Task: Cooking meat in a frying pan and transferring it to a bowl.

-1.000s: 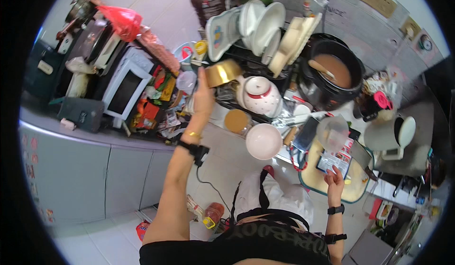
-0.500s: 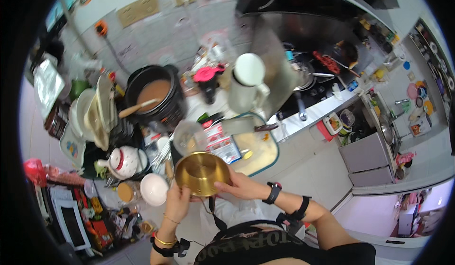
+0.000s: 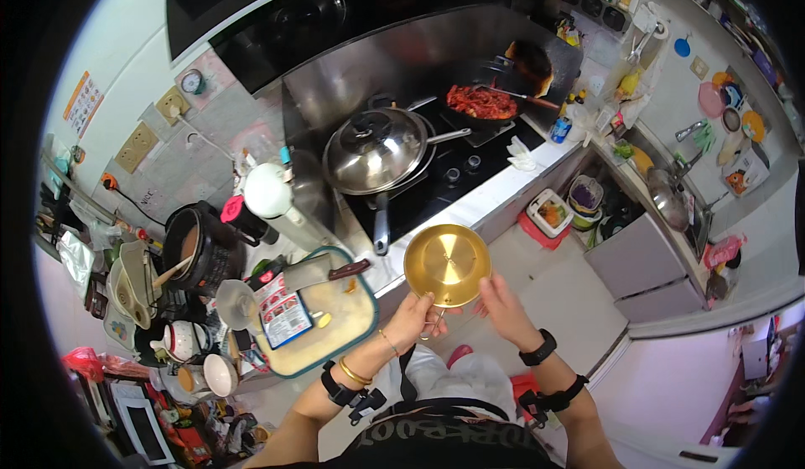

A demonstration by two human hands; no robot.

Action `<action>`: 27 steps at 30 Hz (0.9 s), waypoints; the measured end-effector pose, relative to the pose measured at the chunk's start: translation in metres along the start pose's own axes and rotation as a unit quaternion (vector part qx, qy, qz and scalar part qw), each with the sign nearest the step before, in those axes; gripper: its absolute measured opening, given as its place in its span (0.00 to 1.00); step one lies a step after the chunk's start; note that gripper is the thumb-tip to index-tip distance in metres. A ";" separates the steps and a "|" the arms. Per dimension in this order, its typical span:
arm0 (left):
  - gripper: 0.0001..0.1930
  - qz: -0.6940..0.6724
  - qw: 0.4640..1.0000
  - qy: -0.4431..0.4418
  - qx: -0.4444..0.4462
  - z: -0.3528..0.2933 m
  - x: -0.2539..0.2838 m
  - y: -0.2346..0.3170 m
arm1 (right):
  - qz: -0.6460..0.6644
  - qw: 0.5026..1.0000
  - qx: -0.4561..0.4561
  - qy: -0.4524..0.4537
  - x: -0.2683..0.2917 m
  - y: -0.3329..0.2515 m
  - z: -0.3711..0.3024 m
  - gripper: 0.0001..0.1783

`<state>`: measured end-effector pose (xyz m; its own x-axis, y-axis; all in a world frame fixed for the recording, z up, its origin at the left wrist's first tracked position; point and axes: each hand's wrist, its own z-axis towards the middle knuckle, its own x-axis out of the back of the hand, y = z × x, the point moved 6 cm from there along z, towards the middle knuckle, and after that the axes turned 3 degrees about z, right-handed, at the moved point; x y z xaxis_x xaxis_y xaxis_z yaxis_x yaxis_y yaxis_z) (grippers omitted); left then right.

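A shiny golden metal bowl (image 3: pixel 444 261) is held up in front of me, off the counter, its inside facing up with nothing in it. My left hand (image 3: pixel 409 321) grips its near rim, with the thumb on the edge and the fingers beneath. A thin metal loop hangs under that rim. Beside the bowl's lower right edge, my right hand (image 3: pixel 501 308) has its fingers loosely extended; whether a fingertip still touches the rim is hard to tell.
A lidded wok (image 3: pixel 373 152) and a pan of red food (image 3: pixel 480 104) stand on the black stove (image 3: pixel 457 184). Left of it, a cleaver (image 3: pixel 309 273) lies across a cutting board (image 3: pixel 352 322) with a packet (image 3: pixel 282 311). Further left are a pot of brown liquid (image 3: pixel 201 255) and a white bowl (image 3: pixel 220 375).
My view has turned right, bringing the stove into full sight. The golden bowl has moved from beside the cutting board toward the stove. My right hand has loosened from its rim; my left still grips it.
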<state>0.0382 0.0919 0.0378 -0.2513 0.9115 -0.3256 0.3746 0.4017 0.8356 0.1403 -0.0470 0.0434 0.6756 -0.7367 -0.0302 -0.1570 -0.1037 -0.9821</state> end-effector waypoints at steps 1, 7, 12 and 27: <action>0.18 -0.017 1.000 0.002 0.006 0.010 -0.013 0.007 | 0.000 0.997 0.042 0.060 0.028 -0.011 0.002 0.25; 0.15 -0.040 0.999 -0.006 0.029 0.070 -0.024 0.012 | -0.135 0.975 0.099 0.148 0.158 -0.023 0.078 0.21; 0.16 0.029 0.999 -0.035 0.020 0.108 -0.036 0.019 | -0.323 0.897 0.222 0.205 0.215 -0.064 0.143 0.15; 0.06 -0.019 0.991 0.133 -0.014 0.097 -0.043 0.053 | -0.743 0.621 0.246 0.032 0.259 -0.052 0.334 0.31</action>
<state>0.1558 0.0826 0.0534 -0.4918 0.8393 -0.2317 0.3362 0.4285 0.8387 0.5645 -0.0093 0.0244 -0.2219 -0.0983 0.9701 0.8559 -0.4962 0.1455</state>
